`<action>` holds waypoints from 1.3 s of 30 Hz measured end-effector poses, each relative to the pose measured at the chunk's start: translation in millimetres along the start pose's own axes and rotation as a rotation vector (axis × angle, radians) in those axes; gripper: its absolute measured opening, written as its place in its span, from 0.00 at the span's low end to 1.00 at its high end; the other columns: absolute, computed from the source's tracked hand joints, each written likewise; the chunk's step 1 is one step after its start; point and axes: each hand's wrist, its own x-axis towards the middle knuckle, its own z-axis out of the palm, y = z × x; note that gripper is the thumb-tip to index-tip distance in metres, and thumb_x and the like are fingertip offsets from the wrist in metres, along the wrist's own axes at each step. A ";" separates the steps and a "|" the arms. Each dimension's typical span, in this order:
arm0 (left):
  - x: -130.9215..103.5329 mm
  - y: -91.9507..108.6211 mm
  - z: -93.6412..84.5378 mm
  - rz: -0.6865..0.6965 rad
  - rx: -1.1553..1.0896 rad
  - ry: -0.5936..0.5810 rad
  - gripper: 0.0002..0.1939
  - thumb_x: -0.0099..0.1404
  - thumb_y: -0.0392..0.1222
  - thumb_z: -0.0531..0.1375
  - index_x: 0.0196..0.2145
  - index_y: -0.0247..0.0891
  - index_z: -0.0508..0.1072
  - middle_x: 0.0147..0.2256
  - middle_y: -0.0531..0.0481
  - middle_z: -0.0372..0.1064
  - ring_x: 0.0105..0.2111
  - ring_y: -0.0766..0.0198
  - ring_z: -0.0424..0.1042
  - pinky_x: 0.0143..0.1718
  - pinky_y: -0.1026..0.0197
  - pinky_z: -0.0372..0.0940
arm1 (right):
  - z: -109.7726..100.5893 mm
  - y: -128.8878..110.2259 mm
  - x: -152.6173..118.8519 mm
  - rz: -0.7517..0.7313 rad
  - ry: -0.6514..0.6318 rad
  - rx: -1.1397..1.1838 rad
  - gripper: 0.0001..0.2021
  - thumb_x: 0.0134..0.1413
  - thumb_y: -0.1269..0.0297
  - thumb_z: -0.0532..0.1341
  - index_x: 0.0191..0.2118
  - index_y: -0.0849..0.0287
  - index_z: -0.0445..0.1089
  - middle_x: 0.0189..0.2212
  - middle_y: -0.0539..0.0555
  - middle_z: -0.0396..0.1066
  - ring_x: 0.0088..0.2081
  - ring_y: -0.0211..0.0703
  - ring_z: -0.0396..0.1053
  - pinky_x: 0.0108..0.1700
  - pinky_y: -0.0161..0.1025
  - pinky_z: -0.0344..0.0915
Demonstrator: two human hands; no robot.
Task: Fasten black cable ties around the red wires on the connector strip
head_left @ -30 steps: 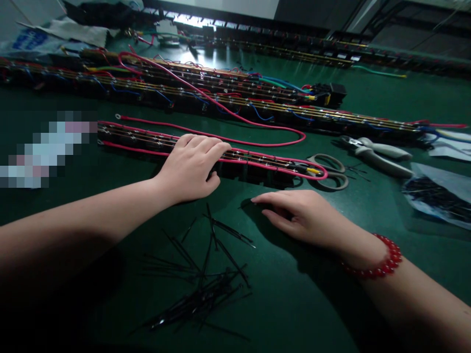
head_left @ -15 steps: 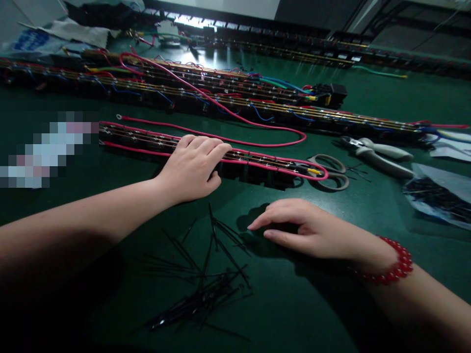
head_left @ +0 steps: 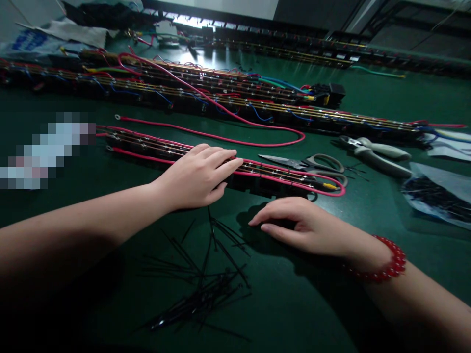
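My left hand (head_left: 200,179) lies over the middle of a black wired strip (head_left: 274,177), its fingers bent across the top and thumb on the near side. A red cable (head_left: 307,184) runs along both long sides of the strip and loops round its right end, beside a yellow-sleeved lead. My right hand (head_left: 294,223) rests low over the green table, holding nothing, thumb and fingers apart. Left of it lie loose black cable ties (head_left: 206,294), piled and scattered. Scissors (head_left: 285,161) lie just behind the strip, their handles partly hidden by its right end.
Diagonal pliers (head_left: 379,154) and a plastic bag of black cable ties (head_left: 441,198) are on the right. Behind the strip lies a loose red cable (head_left: 206,135) with a ring terminal. Longer wired strips (head_left: 221,100) cross the table further back. A blurred patch covers the left side.
The strip has slid right and slightly toward me under my left hand, baring the scissors' blades behind it. My right hand has barely moved.
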 end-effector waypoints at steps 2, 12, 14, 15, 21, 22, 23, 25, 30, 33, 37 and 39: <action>0.0 -1.3 0.4 0.023 -0.003 0.006 0.25 0.71 0.40 0.54 0.63 0.32 0.65 0.62 0.35 0.64 0.59 0.47 0.68 0.61 0.44 0.63 | 0.9 -0.1 0.0 -0.005 0.000 -0.006 0.10 0.65 0.65 0.61 0.46 0.56 0.78 0.42 0.53 0.82 0.43 0.41 0.79 0.45 0.35 0.73; -1.2 2.1 -2.2 -0.101 0.039 0.092 0.25 0.72 0.49 0.55 0.62 0.34 0.67 0.61 0.36 0.68 0.59 0.44 0.69 0.66 0.37 0.54 | 4.5 2.6 -5.0 -0.143 0.536 -0.506 0.10 0.63 0.70 0.59 0.44 0.53 0.77 0.36 0.56 0.80 0.35 0.47 0.76 0.39 0.45 0.72; -1.1 2.4 -3.4 -0.179 0.022 0.104 0.28 0.71 0.52 0.56 0.62 0.33 0.66 0.60 0.35 0.68 0.58 0.43 0.70 0.65 0.36 0.54 | 3.2 4.1 -5.2 -0.112 0.602 -0.596 0.10 0.63 0.70 0.60 0.45 0.51 0.76 0.37 0.56 0.79 0.37 0.50 0.75 0.42 0.49 0.72; -0.9 2.4 -3.8 -0.213 0.018 0.106 0.29 0.71 0.53 0.56 0.62 0.32 0.66 0.59 0.35 0.69 0.57 0.43 0.70 0.65 0.36 0.54 | 2.5 5.2 -5.0 -0.095 0.612 -0.630 0.11 0.62 0.69 0.60 0.47 0.49 0.75 0.39 0.56 0.79 0.39 0.52 0.75 0.44 0.52 0.72; 0.2 1.4 -2.7 -0.270 0.052 0.080 0.26 0.73 0.53 0.52 0.60 0.33 0.68 0.48 0.37 0.75 0.49 0.45 0.74 0.62 0.38 0.57 | 2.1 14.3 -1.6 0.034 0.578 -0.798 0.18 0.64 0.65 0.59 0.58 0.58 0.69 0.53 0.65 0.74 0.54 0.64 0.71 0.56 0.62 0.68; 0.4 0.8 -2.1 -0.264 0.051 0.076 0.25 0.73 0.53 0.51 0.59 0.33 0.69 0.48 0.38 0.75 0.49 0.46 0.74 0.61 0.39 0.58 | 2.6 15.5 -1.0 0.055 0.567 -0.805 0.19 0.64 0.65 0.58 0.59 0.60 0.67 0.54 0.67 0.73 0.55 0.64 0.71 0.57 0.62 0.67; 0.5 0.1 -1.4 -0.260 0.046 0.074 0.25 0.73 0.53 0.51 0.58 0.34 0.69 0.48 0.38 0.75 0.49 0.46 0.73 0.60 0.40 0.59 | 3.0 16.5 -0.6 0.070 0.555 -0.808 0.20 0.65 0.66 0.57 0.60 0.61 0.66 0.55 0.67 0.73 0.56 0.64 0.71 0.57 0.62 0.67; 0.7 -1.7 -0.1 -0.258 0.031 0.078 0.23 0.73 0.53 0.52 0.57 0.34 0.70 0.48 0.38 0.74 0.48 0.47 0.73 0.56 0.43 0.62 | 3.4 17.8 0.1 0.081 0.540 -0.824 0.20 0.65 0.65 0.57 0.61 0.62 0.66 0.55 0.67 0.73 0.56 0.63 0.71 0.57 0.60 0.68; 0.5 -4.0 1.2 -0.232 0.011 0.115 0.21 0.74 0.53 0.53 0.54 0.35 0.70 0.47 0.40 0.75 0.47 0.49 0.74 0.52 0.48 0.63 | 2.8 18.3 0.5 0.072 0.560 -0.886 0.20 0.66 0.62 0.57 0.57 0.69 0.70 0.51 0.68 0.76 0.52 0.62 0.74 0.54 0.57 0.70; 0.1 -1.7 0.3 -0.200 0.013 0.116 0.20 0.73 0.53 0.54 0.51 0.35 0.71 0.45 0.41 0.76 0.44 0.50 0.74 0.50 0.49 0.64 | 2.5 16.6 0.5 0.062 0.566 -0.895 0.19 0.65 0.62 0.58 0.56 0.70 0.71 0.49 0.68 0.77 0.50 0.62 0.74 0.53 0.56 0.70; -0.1 1.9 -1.4 -0.153 0.008 0.115 0.20 0.73 0.54 0.55 0.50 0.35 0.71 0.41 0.42 0.76 0.42 0.50 0.74 0.48 0.49 0.65 | 3.3 13.1 0.4 0.029 0.563 -0.905 0.19 0.66 0.62 0.58 0.55 0.71 0.72 0.48 0.69 0.77 0.48 0.62 0.75 0.50 0.55 0.71; -0.2 2.5 -2.0 -0.128 0.003 0.109 0.20 0.73 0.54 0.55 0.50 0.34 0.72 0.40 0.42 0.75 0.40 0.50 0.74 0.47 0.49 0.66 | 3.9 12.2 0.1 0.021 0.553 -0.902 0.19 0.66 0.61 0.58 0.55 0.72 0.71 0.48 0.69 0.77 0.48 0.62 0.76 0.50 0.55 0.72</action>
